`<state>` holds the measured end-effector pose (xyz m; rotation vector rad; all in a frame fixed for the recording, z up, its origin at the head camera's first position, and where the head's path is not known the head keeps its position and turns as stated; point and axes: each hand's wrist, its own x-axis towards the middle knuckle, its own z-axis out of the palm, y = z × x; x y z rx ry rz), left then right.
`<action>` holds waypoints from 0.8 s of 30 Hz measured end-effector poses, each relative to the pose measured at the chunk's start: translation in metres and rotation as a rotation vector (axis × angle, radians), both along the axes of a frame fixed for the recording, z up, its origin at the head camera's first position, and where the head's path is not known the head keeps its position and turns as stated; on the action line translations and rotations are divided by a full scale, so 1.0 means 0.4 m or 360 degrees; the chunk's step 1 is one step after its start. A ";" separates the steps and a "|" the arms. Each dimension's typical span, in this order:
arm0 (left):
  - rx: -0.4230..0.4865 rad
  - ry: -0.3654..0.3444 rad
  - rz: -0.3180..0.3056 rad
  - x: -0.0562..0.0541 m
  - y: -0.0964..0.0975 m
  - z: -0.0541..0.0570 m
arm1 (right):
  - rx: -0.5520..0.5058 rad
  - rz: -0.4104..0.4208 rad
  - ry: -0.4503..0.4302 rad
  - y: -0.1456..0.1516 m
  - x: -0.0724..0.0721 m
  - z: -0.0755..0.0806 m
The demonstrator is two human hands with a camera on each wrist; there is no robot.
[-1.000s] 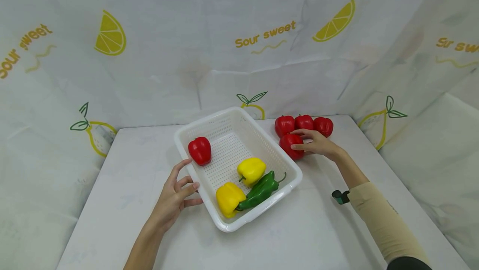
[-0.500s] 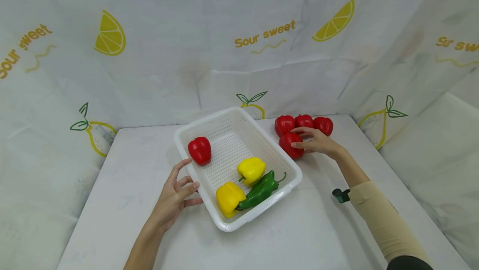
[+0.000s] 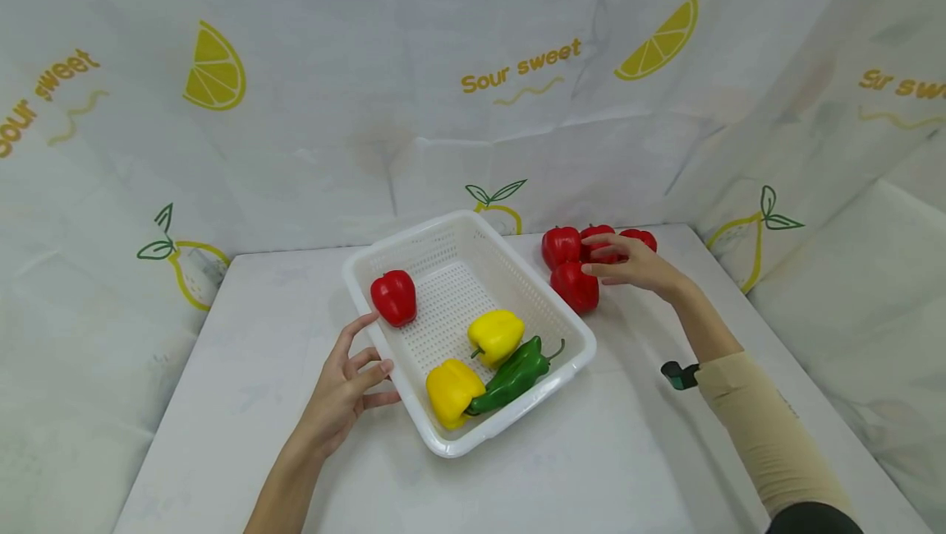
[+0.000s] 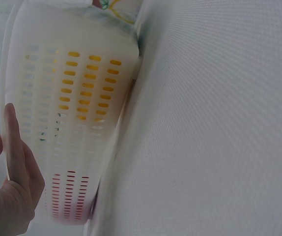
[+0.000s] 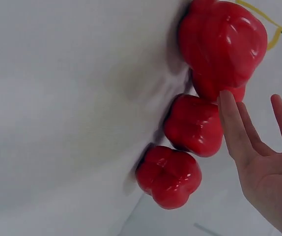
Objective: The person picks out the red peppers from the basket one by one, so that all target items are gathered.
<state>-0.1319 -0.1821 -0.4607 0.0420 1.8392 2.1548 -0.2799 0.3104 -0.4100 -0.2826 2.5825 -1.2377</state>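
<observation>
A white plastic basket (image 3: 528, 292) stands tilted across the table, holding a red bell pepper (image 3: 394, 298), two yellow bell peppers (image 3: 496, 337) and a long green pepper (image 3: 515, 378). My left hand (image 3: 347, 386) holds its left rim, the thumb at the edge and fingers along the perforated outer wall (image 4: 57, 147). At the back right, several more red bell peppers sit in a cluster. My right hand (image 3: 631, 265), fingers spread and holding nothing, hovers over them. Its fingertips are beside the front red pepper (image 3: 574, 287) and partly hide those behind.
The white table (image 3: 244, 353) runs back to a pale curtain (image 3: 332, 148) printed with lemons and lettering. Two of the rear red peppers, a middle one (image 5: 195, 125) and an end one (image 5: 168, 177), lie side by side near the table's back edge.
My right hand has come away from the front red pepper, rising slightly back and to the right over the rear ones. The left hand and basket stay in place.
</observation>
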 end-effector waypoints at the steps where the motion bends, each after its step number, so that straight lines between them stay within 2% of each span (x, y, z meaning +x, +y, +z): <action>1: 0.0000 -0.0001 0.0000 0.000 0.000 0.000 | -0.0004 0.0001 0.0004 0.000 -0.001 0.005; 8: -0.0002 -0.0007 0.0004 0.001 -0.001 0.000 | -0.0044 0.0048 0.0034 -0.008 -0.002 0.030; 16: -0.0004 -0.0013 0.0000 -0.001 -0.002 0.000 | -0.0072 0.0032 0.0027 -0.036 0.008 0.064; 24: -0.0013 -0.0016 0.0012 -0.001 0.000 0.001 | -0.0028 0.0054 0.0070 -0.076 0.011 0.107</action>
